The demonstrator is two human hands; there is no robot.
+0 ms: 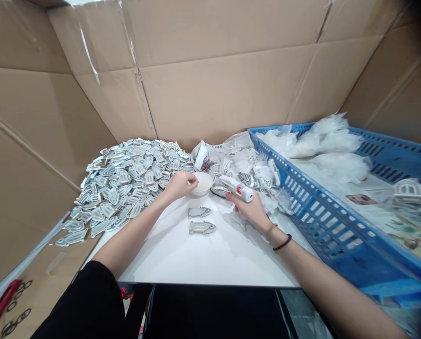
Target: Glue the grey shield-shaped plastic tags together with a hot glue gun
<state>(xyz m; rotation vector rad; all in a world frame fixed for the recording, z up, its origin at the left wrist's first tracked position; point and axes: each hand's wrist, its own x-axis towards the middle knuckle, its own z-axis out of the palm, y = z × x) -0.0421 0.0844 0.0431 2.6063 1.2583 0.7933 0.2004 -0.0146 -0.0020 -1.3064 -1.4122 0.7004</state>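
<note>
My left hand (181, 184) is at the rim of a small white bowl (204, 182), its fingers pinched together; what they hold, if anything, is too small to make out. My right hand (249, 207) grips a white tool with red parts (237, 188), whose tip points left toward the bowl. Below the bowl, two flat grey arch-shaped pieces (199, 212) (202, 228) lie one in front of the other on the white table (196, 261).
A big heap of similar pieces (125, 179) covers the left back. Behind the tool lie more pieces in clear plastic (246, 165). A blue crate (323, 226) with plastic bags (330, 141) stands right. Cardboard walls (224, 84) enclose the back. Red-handled scissors (2, 301) lie lower left.
</note>
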